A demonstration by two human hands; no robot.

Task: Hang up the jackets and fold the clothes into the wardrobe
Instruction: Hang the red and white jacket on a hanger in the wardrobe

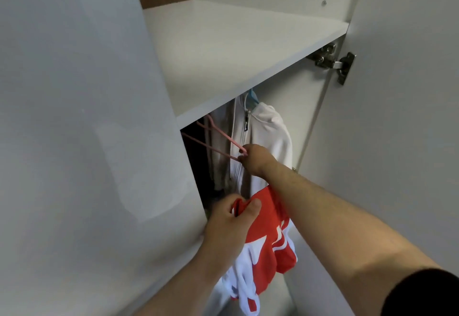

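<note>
Beneath the front edge of the shelf [236, 49], the right hand [257, 160] reaches into the hanging compartment and pinches the near end of one pink hanger [211, 145], fingers curled round it. The hanger bears no garment and slants away up and to the left of that hand, into a dark gap. Just behind the right hand hangs one white hooded jacket [268, 131], zipped, on a blue hanger [252, 97]; left of it hangs one beige garment [218, 156], partly hidden. Below and nearer, the left hand [228, 223] grips a bunched edge of one red-and-white jacket [268, 246], which hangs free under the right forearm. The left hand lies close against the edge of the left panel [87, 141]. Right of both arms stands the opened door [397, 129], carried on one metal hinge [332, 63]. Hangers counted: two.
</note>
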